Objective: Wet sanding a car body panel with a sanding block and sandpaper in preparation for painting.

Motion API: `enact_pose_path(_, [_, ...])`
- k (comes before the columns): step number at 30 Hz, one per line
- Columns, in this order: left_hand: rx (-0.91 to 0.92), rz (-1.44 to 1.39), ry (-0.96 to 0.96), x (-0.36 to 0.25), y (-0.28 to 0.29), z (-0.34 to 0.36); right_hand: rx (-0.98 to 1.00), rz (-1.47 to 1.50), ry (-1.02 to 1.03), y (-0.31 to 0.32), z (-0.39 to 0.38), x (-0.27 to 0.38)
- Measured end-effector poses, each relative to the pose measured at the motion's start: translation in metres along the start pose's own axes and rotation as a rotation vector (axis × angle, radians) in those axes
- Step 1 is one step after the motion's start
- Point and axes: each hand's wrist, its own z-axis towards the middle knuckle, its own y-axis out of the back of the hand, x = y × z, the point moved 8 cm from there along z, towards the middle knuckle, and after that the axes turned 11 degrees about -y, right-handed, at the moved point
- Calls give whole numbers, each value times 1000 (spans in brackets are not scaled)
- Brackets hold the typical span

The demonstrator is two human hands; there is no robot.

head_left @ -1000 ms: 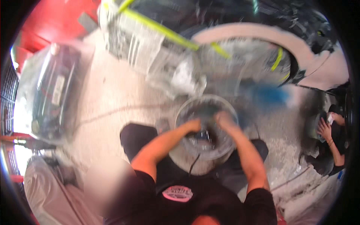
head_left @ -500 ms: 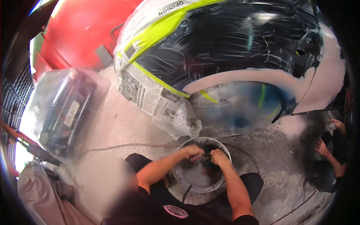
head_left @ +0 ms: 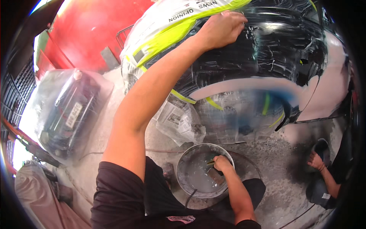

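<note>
My left hand (head_left: 228,29) reaches to the black car panel (head_left: 274,49), fingers curled against its wet, streaked surface; what they may hold is hidden. Newspaper (head_left: 179,120) and yellow-green masking tape border the panel, and a pale filler band (head_left: 244,82) follows the wheel arch. My right hand (head_left: 222,164) is inside the round bucket (head_left: 183,175) of cloudy water, closed on a thin greenish piece. A brown block (head_left: 215,176) lies beside it in the water.
A co-worker's hand (head_left: 315,161) is at the right beside a dark container. At left are a plastic-covered car (head_left: 65,114) and grey-clad legs (head_left: 38,187). A red panel (head_left: 87,34) stands behind. A hose (head_left: 103,152) crosses the floor.
My left hand has risen from the bucket to the black panel. My right hand stays in the bucket, slightly lower in view. The co-worker's hand has moved lower.
</note>
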Motion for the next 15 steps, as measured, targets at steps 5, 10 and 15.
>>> enact_pose_path(5, [244, 424, -236, 10, -9, -63, 9, 2, -30, -1, 3, -2])
enact_pose_path(10, [341, 553, -144, 20, 21, -107, -21, 7, 18, 6, -6, 5])
enact_pose_path(15, [240, 542, -69, 5, 1, -86, -78, 6, 33, -1, 3, 3])
